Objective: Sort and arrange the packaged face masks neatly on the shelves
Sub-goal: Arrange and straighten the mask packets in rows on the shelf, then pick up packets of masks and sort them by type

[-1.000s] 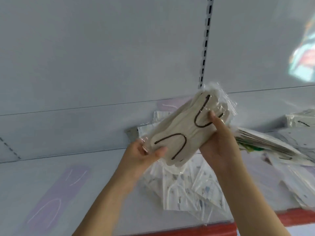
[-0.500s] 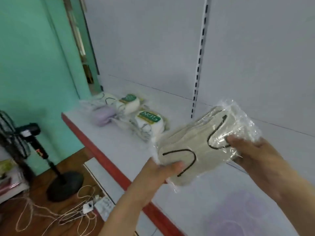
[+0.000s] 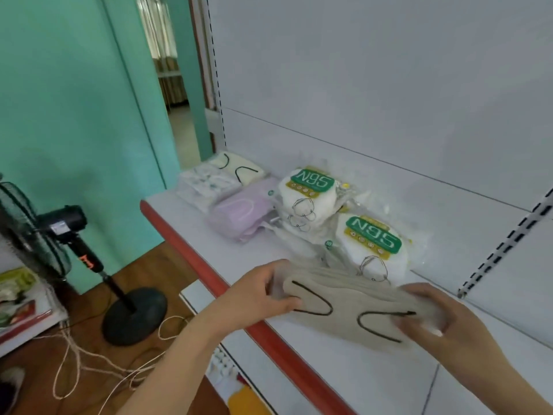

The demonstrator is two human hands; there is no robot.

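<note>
A clear plastic pack of beige face masks with black ear loops [image 3: 347, 313] lies flat just above the white shelf [image 3: 359, 378], near its red front edge. My left hand [image 3: 263, 292] grips the pack's left end, thumb on top. My right hand [image 3: 440, 319] grips its right end. Behind it stand two white N95 packs [image 3: 374, 244] [image 3: 308, 193]. A lilac mask pack [image 3: 239, 214], a white printed pack [image 3: 206, 184] and a cream pack with black loops [image 3: 239, 169] lie farther left on the shelf.
The shelf's red edge strip [image 3: 191, 253] runs diagonally toward me. A slotted upright [image 3: 505, 244] stands at the right of the grey back panel. On the wooden floor at the left stand a black pedestal fan [image 3: 89, 265] and loose white cord [image 3: 89, 354]. A lower shelf [image 3: 239, 354] shows beneath.
The view swung left from a loose pile of masks to the sorted packs. Both hands carried the beige pack along and lowered it flat toward the shelf in front of the N95 packs.
</note>
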